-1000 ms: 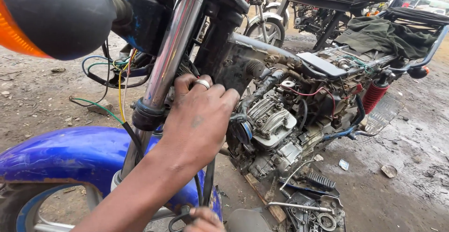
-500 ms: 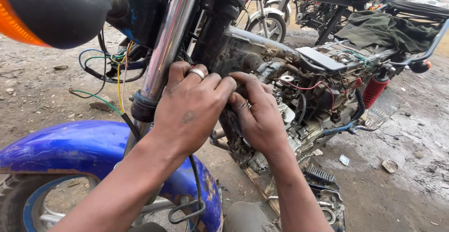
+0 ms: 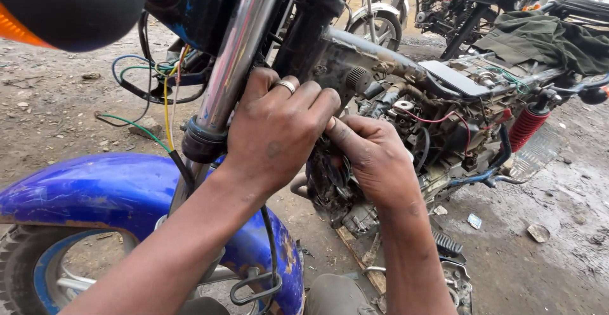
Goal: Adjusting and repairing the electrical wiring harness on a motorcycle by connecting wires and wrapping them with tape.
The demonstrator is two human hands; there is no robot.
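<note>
The left hand [image 3: 273, 131], with a silver ring [image 3: 285, 86] on one finger, lies curled against the front of a stripped motorcycle; its fingers [image 3: 320, 102] are bent together and press on the dark, greasy metal frame tube [image 3: 355, 52], just beside the shiny chrome fork leg [image 3: 238, 48]. What, if anything, they pinch is hidden behind the knuckles. The right hand [image 3: 374, 156] sits just beside and below it, its thumb touching the left fingertips, its fingers tucked inward against the grimy grey engine block [image 3: 336, 182]; they are closed, but on what cannot be told.

To the left of the fingers, a loose bundle of yellow, green and blue wires [image 3: 166, 93] hangs beside the fork leg. Below both forearms curves the scratched blue front mudguard [image 3: 108, 188] over the black tyre [image 3: 13, 264]. Above and left of the left hand sits a rounded black lamp housing with an orange lens [image 3: 70, 7]. To the right of the right hand lie the exposed engine parts with a thin red wire [image 3: 438, 119], and further right a red coil spring shock absorber [image 3: 526, 128]. Beyond that, an olive green cloth [image 3: 545, 36] is draped over the rear of the frame. Under the right wrist, a wooden plank [image 3: 358, 258] rests on the wet, muddy ground [image 3: 558, 226].
</note>
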